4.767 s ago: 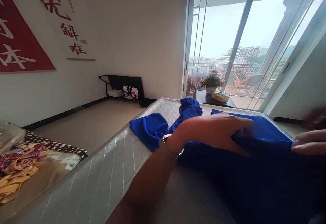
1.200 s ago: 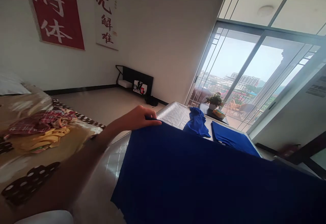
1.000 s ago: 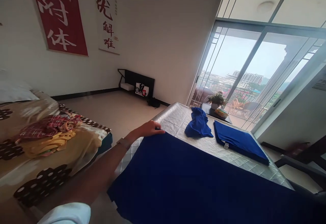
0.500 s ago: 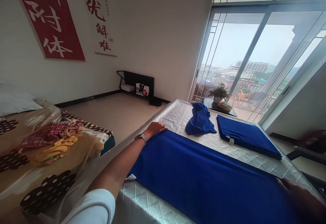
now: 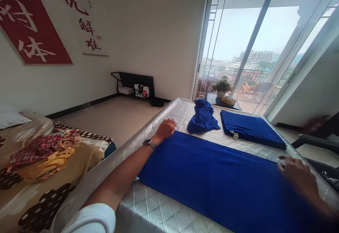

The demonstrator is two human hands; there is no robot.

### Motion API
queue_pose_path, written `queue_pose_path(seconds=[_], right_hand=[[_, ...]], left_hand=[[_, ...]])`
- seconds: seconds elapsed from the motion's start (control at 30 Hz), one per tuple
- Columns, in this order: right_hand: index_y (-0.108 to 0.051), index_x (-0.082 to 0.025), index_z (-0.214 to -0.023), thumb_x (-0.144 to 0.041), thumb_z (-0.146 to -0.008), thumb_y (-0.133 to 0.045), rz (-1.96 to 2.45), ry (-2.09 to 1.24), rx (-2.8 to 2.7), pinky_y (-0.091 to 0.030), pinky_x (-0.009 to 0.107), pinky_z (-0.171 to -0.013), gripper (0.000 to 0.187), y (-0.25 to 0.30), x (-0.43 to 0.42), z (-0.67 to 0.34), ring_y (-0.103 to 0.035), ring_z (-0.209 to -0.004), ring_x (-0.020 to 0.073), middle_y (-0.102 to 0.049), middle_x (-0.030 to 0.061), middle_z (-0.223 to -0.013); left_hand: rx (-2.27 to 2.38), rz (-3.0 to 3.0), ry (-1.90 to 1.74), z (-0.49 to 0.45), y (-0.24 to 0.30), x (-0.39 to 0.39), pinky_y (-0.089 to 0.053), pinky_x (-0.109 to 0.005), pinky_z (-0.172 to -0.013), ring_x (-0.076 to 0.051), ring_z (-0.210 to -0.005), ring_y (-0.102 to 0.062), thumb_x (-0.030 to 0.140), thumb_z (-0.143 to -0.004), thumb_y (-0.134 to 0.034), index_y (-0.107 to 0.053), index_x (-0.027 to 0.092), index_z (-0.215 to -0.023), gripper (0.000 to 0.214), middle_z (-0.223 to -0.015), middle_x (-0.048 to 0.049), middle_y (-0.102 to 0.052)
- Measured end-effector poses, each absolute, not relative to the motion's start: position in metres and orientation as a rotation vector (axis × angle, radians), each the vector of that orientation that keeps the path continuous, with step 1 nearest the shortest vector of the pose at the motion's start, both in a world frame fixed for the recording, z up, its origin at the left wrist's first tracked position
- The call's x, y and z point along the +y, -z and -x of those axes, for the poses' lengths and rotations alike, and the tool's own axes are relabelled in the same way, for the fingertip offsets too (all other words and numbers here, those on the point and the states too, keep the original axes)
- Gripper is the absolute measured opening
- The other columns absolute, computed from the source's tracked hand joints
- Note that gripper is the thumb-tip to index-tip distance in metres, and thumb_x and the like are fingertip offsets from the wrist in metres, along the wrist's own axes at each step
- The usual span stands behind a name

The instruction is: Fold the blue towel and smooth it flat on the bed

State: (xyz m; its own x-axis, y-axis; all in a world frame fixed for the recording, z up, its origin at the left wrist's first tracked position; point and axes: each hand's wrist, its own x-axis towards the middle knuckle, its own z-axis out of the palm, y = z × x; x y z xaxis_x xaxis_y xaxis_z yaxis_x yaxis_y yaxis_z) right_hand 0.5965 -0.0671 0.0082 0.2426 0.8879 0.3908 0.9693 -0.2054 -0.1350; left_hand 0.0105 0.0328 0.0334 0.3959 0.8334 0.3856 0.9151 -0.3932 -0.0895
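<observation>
A blue cloth (image 5: 209, 169), folded into a long rectangle, lies flat across the silver quilted mattress (image 5: 156, 204) in front of me. My left hand (image 5: 165, 130), with a watch on its wrist, is at the cloth's far left corner. Its fingers are loosely bent and apart, holding nothing that I can see. Over the far right corner hovers my right hand (image 5: 298, 173), slightly blurred, fingers loosely spread and free of the fabric. Beyond the cloth sit a crumpled blue cloth (image 5: 203, 118) and a neat stack of folded blue cloths (image 5: 251, 128) with a white tag.
On the left is another bed (image 5: 34, 204) with patterned bedding, a plaid cloth (image 5: 39, 150) and a yellow cloth (image 5: 50, 164). A small dark table (image 5: 225, 102) with a potted plant (image 5: 221, 86) stands by the glass sliding door. A dark chair (image 5: 315, 141) is at right.
Both hands have let go of the cloth's far edge, and the cloth now lies flatter. My right hand has risen off its corner. The whole view has shifted slightly.
</observation>
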Motion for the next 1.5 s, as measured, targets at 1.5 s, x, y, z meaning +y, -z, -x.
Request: queue_pose_path(seconds=[1.5], right_hand=[[-0.039,-0.010,-0.152,-0.054,-0.083,-0.015,2.301,-0.089,-1.994,-0.022,0.045,-0.123,0.086,0.036,-0.080,-0.620,-0.020,-0.151,0.0244,-0.030,0.0106,-0.162]], left_hand=[[-2.156,2.413,0.152,0.029,0.002,0.012,-0.012,-0.049,-0.123,-0.026,-0.153,-0.014,0.061,-0.103,-0.021,-0.026,0.032,-0.158,0.062,-0.166,-0.0006,-0.020]])
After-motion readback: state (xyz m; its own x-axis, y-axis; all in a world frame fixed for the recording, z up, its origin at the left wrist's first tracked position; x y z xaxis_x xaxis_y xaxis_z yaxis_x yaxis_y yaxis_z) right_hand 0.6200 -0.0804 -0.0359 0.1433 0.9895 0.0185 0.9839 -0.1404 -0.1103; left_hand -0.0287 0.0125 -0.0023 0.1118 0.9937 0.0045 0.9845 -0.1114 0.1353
